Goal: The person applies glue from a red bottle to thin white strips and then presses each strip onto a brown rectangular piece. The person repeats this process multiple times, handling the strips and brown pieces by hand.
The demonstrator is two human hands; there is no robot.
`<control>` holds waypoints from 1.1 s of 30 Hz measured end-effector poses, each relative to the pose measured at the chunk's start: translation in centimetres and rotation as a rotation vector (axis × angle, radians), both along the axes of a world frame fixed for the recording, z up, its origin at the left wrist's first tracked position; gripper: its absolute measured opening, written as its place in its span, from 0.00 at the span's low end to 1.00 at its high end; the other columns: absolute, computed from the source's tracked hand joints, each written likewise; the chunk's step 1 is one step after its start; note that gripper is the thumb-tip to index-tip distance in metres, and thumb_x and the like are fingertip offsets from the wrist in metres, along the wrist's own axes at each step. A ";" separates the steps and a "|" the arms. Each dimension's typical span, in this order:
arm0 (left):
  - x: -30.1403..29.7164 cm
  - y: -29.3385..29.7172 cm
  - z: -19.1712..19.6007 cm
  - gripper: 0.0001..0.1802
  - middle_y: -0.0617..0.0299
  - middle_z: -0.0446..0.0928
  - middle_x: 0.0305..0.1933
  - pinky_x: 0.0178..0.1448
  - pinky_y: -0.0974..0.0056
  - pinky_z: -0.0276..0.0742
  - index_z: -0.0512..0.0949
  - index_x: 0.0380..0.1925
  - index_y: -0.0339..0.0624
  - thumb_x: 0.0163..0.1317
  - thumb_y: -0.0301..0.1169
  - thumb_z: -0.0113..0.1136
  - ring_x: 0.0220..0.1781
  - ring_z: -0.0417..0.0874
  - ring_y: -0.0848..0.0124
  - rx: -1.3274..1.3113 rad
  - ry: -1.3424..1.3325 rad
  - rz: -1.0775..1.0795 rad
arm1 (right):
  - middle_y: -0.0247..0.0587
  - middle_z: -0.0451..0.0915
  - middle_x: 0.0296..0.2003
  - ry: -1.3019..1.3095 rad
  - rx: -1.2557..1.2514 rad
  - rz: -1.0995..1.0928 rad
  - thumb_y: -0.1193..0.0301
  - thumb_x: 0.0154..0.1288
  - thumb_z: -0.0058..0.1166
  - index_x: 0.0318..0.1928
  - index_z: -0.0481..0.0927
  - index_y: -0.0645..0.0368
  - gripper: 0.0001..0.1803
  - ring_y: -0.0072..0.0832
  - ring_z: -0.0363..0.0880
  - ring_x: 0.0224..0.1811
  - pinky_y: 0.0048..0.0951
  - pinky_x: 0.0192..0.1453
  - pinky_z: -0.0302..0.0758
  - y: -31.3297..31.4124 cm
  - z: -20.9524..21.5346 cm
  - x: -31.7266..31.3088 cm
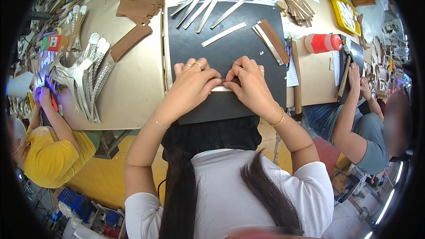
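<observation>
My left hand [193, 84] and my right hand [250, 83] meet over the near part of a black work mat [186, 46]. Between them lies a narrow strip [220, 89], pale silver along the near side with some brown behind it. Thumbs and fingertips of both hands pinch it, hiding its ends. Beyond the hands, a single silver strip [224, 34] rests on the mat. To its right is a brown leather piece [272, 40] with a silver strip along its left side. Several more silver strips [207, 14] are scattered at the mat's far edge.
Brown leather pieces [141, 6] are piled far left, near braided silver straps [86, 73]. On the right stand a red-and-clear bottle [323, 43], a bundle of brown strips [297, 4] and a yellow tray [339, 14]. Co-workers sit at both sides; one wears a yellow shirt [53, 155].
</observation>
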State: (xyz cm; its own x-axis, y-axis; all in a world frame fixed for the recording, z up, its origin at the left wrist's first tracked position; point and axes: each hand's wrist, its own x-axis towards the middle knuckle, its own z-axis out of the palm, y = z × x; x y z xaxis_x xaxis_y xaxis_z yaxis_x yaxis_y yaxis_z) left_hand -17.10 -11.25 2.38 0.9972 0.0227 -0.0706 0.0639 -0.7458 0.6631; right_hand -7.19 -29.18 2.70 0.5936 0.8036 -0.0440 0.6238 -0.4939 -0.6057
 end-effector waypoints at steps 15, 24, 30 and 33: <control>3.1 1.6 0.1 0.12 0.56 0.80 0.34 0.50 0.57 0.62 0.85 0.33 0.40 0.67 0.35 0.56 0.45 0.79 0.58 -0.115 0.202 0.014 | 0.31 0.78 0.40 -0.072 0.155 0.318 0.71 0.55 0.65 0.30 0.77 0.54 0.08 0.32 0.74 0.48 0.34 0.53 0.67 -3.7 3.3 -1.6; 3.7 1.7 0.4 0.08 0.57 0.78 0.31 0.50 0.60 0.62 0.83 0.33 0.40 0.64 0.32 0.61 0.40 0.78 0.59 0.030 0.082 -0.052 | 0.33 0.82 0.30 0.356 0.299 -0.305 0.77 0.61 0.66 0.38 0.81 0.62 0.07 0.19 0.80 0.33 0.22 0.39 0.76 -7.8 6.9 2.1; 2.6 -0.1 0.7 0.09 0.60 0.74 0.40 0.50 0.56 0.65 0.81 0.40 0.46 0.59 0.31 0.65 0.46 0.74 0.61 0.290 -0.279 0.066 | 0.39 0.83 0.39 0.177 0.281 -0.657 0.72 0.62 0.65 0.41 0.83 0.62 0.09 0.26 0.81 0.41 0.26 0.46 0.76 -6.1 2.5 7.1; -0.5 -3.0 0.7 0.23 0.51 0.73 0.55 0.60 0.51 0.67 0.80 0.51 0.41 0.56 0.36 0.70 0.58 0.73 0.52 0.230 -0.296 0.125 | 0.42 0.83 0.45 -0.440 0.183 -0.435 0.72 0.64 0.63 0.42 0.83 0.62 0.08 0.35 0.82 0.46 0.32 0.52 0.77 -5.0 1.6 9.4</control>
State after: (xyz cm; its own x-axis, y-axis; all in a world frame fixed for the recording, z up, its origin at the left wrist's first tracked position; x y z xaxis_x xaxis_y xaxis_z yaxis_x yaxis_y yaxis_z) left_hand -17.59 -14.24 3.03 0.9623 0.1266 0.2409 -0.0058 -0.8755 0.4832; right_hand 2.20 -34.15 4.25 0.7982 0.4569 0.3926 0.5991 -0.6704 -0.4377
